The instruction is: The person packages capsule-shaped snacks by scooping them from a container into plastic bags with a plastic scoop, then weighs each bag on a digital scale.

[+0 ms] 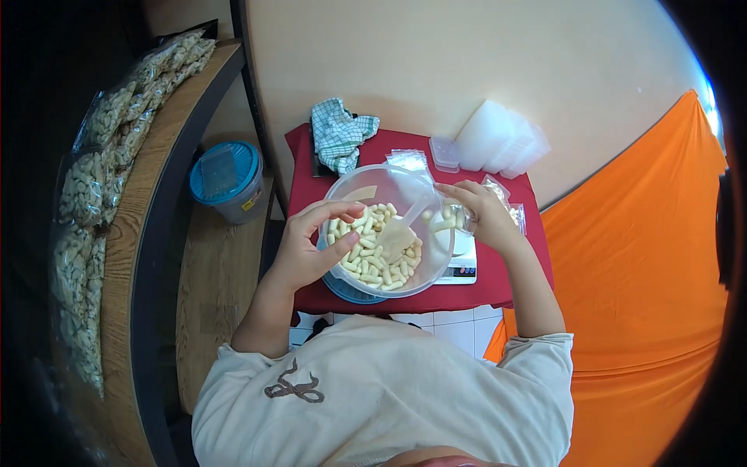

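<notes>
A clear plastic tub (340, 189) holding several pale puffed snack pieces (372, 251) sits on a small red-covered table (498, 286). My left hand (309, 243) grips the tub's near-left rim. A white scoop (399, 232) rests in the snacks, its handle pointing toward my right hand (481, 210). My right hand holds a small clear bag (453, 220) with a few snack pieces in it, just above a white digital scale (461, 266) at the tub's right.
A green-checked cloth (339, 134) lies at the table's back left, a stack of clear bags and lids (498, 142) at the back right. Left stands a wooden shelf (159, 202) with packed snack bags (97, 171) and a blue-lidded bucket (226, 178). Orange fabric (646, 257) hangs right.
</notes>
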Available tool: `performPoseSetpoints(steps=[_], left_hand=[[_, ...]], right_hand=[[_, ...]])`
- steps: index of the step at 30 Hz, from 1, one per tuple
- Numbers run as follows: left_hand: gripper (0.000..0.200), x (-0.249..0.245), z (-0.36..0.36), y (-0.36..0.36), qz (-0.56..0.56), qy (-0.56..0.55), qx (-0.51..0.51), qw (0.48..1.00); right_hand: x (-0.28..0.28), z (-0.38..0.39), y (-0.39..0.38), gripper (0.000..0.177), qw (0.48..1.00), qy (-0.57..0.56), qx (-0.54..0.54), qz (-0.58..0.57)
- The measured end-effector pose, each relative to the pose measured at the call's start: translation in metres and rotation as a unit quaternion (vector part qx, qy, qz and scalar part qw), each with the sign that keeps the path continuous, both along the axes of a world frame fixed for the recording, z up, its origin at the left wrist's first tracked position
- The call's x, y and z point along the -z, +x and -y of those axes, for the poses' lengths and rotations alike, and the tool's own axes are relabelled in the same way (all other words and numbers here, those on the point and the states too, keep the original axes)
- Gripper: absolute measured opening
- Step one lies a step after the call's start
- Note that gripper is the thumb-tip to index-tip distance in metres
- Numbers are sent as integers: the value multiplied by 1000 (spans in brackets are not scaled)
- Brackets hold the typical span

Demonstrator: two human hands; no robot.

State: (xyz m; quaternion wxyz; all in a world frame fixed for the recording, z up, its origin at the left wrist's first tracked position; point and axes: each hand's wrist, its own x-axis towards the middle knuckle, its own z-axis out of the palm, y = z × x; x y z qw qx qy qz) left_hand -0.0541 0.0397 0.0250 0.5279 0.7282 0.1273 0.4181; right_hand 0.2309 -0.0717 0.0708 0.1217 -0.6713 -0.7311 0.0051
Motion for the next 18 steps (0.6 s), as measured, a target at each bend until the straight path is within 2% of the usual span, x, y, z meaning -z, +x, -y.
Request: performPoseSetpoints(steps=[1, 2, 4, 5, 7, 8, 9, 10, 12, 13, 14, 15, 16, 17, 18], left_hand=[[30, -1, 2, 0, -2, 12, -9, 1000], [29, -1, 4, 1, -4, 25, -19, 999], [29, -2, 10, 2, 8, 24, -24, 999], [29, -4, 13, 3, 20, 22, -23, 999], [29, -11, 23, 6, 29, 22, -2, 999], [28, -14, 28, 9, 43, 14, 21, 999], [29, -20, 33, 13, 49, 26, 54, 997], [29, -26, 43, 18, 46, 29, 56, 997], [30, -37, 67, 32, 53, 12, 135, 989], [45, -34, 72, 37, -1, -3, 230, 973], [45, -34, 83, 48, 1, -1, 232, 973], [57, -36, 99, 64, -22, -14, 265, 964], [69, -37, 111, 79, -46, -28, 298, 953], [69, -36, 118, 90, -46, -27, 298, 953], [78, -34, 125, 100, -167, -38, 270, 948]], right_hand=[[2, 0, 6, 69, 998, -17, -19, -56], [4, 1, 8, 69, 998, -16, -23, -58], [7, 1, 11, 63, 973, -4, -25, -231], [10, 0, 16, 63, 971, 1, -29, -235], [17, 1, 26, 59, 955, 119, -66, -264], [18, 4, 31, 59, 953, 123, -66, -269], [17, 7, 35, 62, 882, 94, -26, -461], [17, 12, 40, 64, 773, 61, 13, -632], [24, 21, 53, 61, 757, 76, 5, -649], [26, 29, 54, 58, 683, 113, -25, -721], [28, 36, 54, 56, 602, 147, -56, -783], [31, 45, 55, 48, 576, 152, -73, -800], [37, 52, 61, 48, 577, 153, -74, -799], [48, 58, 68, 44, 538, 157, -58, -826], [51, 64, 70, 39, 497, 160, -42, -852]])
